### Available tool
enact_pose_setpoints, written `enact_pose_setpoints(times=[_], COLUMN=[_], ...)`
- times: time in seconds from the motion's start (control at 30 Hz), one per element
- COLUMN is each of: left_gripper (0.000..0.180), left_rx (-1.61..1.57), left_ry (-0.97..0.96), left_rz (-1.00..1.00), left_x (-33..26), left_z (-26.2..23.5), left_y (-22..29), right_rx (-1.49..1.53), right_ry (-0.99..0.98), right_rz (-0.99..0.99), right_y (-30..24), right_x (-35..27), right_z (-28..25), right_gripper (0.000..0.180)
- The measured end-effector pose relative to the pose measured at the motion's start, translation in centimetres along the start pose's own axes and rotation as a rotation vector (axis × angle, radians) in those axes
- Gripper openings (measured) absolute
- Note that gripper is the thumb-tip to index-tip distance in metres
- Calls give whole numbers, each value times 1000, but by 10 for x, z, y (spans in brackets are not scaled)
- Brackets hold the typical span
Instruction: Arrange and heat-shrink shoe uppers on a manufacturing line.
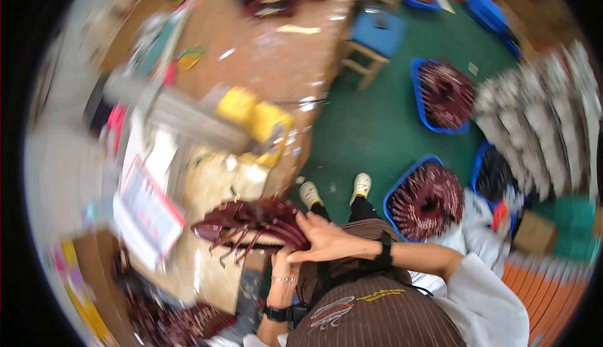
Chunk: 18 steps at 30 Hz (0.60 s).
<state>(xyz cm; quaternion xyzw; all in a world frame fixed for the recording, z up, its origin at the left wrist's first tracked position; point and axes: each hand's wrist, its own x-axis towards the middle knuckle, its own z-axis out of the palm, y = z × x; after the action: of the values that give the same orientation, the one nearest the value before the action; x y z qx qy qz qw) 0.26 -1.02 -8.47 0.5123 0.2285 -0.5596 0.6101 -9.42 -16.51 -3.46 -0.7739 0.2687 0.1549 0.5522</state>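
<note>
Green floor (377,121), right of the table: three blue baskets (422,105) on it, each loaded with dark red strips; a blue-topped wooden stool (374,39) near the table's far edge.

Table (270,58), brown top, cluttered. Yellow block-shaped object (254,118) near its right edge; white papers with red print (147,212) toward its near left corner. Picture is blurred, small items cannot be told.

Bundle of dark red strips (251,224) at the near right edge of the table, lying roughly level, loose ends fanned toward the left.

Right hand (323,240) lies flat over the bundle's right end, fingers spread, pressing down rather than closed around it. Left hand (282,262) comes up from below under the same end; its fingers are hidden, so cannot tell if it grips.

Judgement: one bundle is gathered and in hand. Baskets already full suggest much finished; a pile of similar strips (169,322) at the near left corner looks left to do.
</note>
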Motion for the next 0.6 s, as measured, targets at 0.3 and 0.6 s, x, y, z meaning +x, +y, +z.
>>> enact_pose_setpoints(times=[0.3, 0.6], left_gripper=[55, 49], left_rx=[685, 1418], left_ry=[-261, -709], left_rz=[-323, 248], left_x=[28, -12], left_z=[56, 190], left_y=[-49, -233], right_rx=[485, 1033], right_ry=[222, 985], right_rz=[252, 372], right_y=[74, 187], right_x=[-86, -273], right_z=[2, 21], right_gripper=[115, 73])
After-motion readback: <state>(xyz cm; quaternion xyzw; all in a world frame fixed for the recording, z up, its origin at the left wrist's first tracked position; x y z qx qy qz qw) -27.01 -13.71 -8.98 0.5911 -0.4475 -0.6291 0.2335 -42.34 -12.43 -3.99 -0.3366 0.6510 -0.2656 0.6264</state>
